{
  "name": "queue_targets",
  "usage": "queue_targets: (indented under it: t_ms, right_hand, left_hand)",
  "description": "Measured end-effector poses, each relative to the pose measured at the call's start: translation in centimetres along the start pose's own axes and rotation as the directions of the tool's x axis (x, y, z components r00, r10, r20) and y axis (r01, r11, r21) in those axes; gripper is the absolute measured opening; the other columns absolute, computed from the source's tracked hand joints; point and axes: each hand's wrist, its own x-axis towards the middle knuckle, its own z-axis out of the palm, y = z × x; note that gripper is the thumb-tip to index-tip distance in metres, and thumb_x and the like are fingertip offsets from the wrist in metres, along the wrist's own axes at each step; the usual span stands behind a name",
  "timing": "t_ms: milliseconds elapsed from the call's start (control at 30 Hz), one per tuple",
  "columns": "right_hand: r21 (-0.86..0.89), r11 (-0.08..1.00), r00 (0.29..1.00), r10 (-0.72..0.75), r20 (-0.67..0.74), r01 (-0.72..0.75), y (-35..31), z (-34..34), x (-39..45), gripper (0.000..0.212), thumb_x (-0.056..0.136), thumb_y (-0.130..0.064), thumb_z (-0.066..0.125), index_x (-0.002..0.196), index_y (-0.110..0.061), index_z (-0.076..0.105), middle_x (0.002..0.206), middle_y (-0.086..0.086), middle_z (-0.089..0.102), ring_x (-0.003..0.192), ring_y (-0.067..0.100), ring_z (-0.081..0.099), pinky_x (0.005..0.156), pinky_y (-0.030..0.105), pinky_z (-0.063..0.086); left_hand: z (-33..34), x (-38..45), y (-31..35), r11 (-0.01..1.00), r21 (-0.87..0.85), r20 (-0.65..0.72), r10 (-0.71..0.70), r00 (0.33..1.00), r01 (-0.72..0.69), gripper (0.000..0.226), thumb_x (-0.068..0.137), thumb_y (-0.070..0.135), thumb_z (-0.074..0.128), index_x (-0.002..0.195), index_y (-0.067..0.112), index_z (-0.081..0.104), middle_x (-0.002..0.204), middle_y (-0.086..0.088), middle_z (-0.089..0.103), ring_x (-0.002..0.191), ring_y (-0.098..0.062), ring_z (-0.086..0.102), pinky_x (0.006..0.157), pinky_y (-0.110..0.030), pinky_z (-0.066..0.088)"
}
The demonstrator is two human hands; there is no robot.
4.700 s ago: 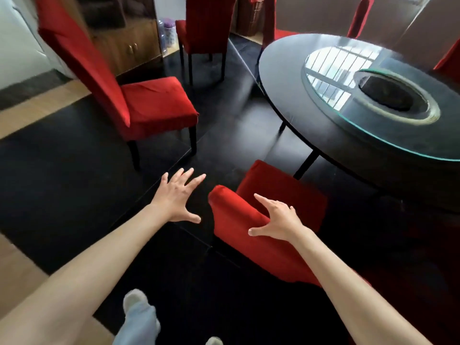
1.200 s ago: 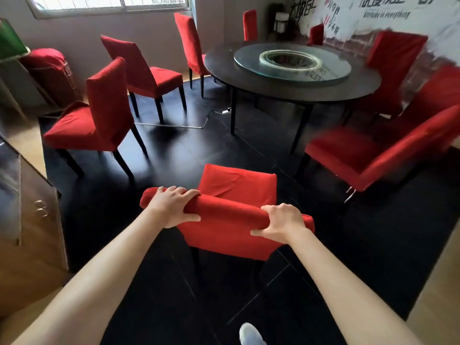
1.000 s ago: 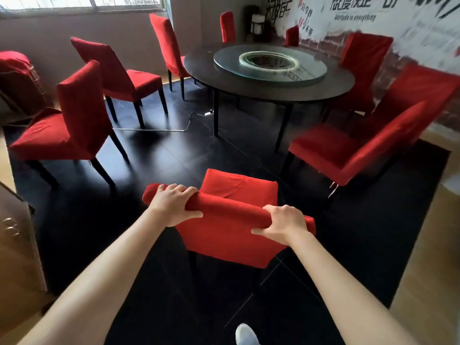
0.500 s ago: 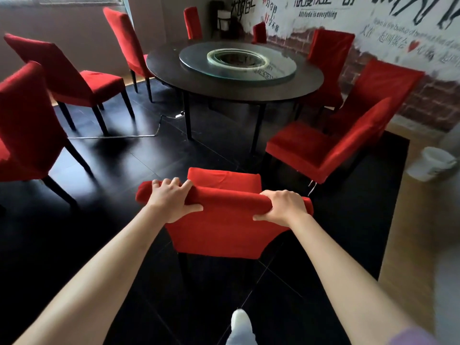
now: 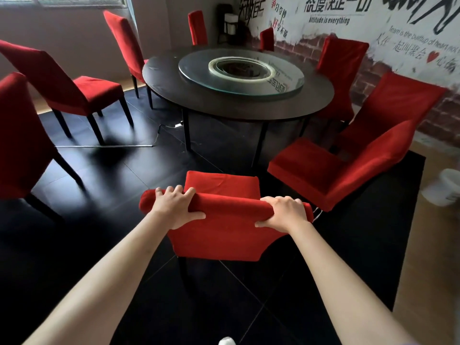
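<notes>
Two hands grip the top rail of a red chair (image 5: 224,235), one near each end. The left hand (image 5: 175,207) lies over the rail with its fingers curled across the top and its thumb pressed against the back. The right hand (image 5: 283,212) clasps the other end in the same way. A grasp spread this wide gives, in my judgement, control over both the turn and the travel of the chair, which a single central hold would not.

The chair is on the near side of the round table (image 5: 164,78), well apart from its edge, with the seat facing the table and the back toward the person. Whether its feet touch the floor cannot be told. That facing suggests the chair is being brought to a place at the table seat first, so that only a straight push is needed. A second red chair (image 5: 323,175) stands near the table's right side, turned askew. Other chairs (image 5: 82,95) stand off the table's left side, well apart from it, probably yet to be set in place.

A glass turntable (image 5: 199,68) rests in the middle of the table. A cable (image 5: 159,135) lies on the floor by the table's left leg, something for the chair legs to avoid.
</notes>
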Motion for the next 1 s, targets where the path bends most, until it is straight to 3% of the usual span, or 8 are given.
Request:
queue_targets:
  t_ms: [533, 1000]
  right_hand:
    - [-0.008, 1.0, 1.0, 0.002, 0.028, -0.002, 4.5, -2.4, 15.7, 0.077, 0.062, -0.082, 0.061, 0.129, -0.047, 0.048, 0.117, -0.008, 0.062, 0.114, 0.02, 0.054, 0.094, 0.039, 0.037]
    - [-0.018, 0.999, 0.999, -0.028, 0.039, 0.029, 5.7, -3.4, 19.3, 0.075, 0.063, -0.081, 0.06, 0.128, -0.047, 0.048, 0.118, -0.007, 0.061, 0.114, 0.021, 0.052, 0.095, 0.042, 0.036]
  left_hand:
    - [-1.7, 15.1, 0.1, 0.995, -0.035, -0.029, -0.099, 0.995, 0.098, 0.08, 0.074, 0.084, 0.041, 0.132, 0.029, 0.035, 0.131, -0.005, 0.047, 0.125, -0.027, 0.042, 0.107, -0.054, 0.024]
    - [-2.1, 18.7, 0.1, 0.992, -0.032, -0.059, -0.123, 0.991, 0.121, 0.082, 0.072, 0.085, 0.04, 0.134, 0.03, 0.035, 0.132, -0.004, 0.048, 0.126, -0.027, 0.042, 0.107, -0.053, 0.025]
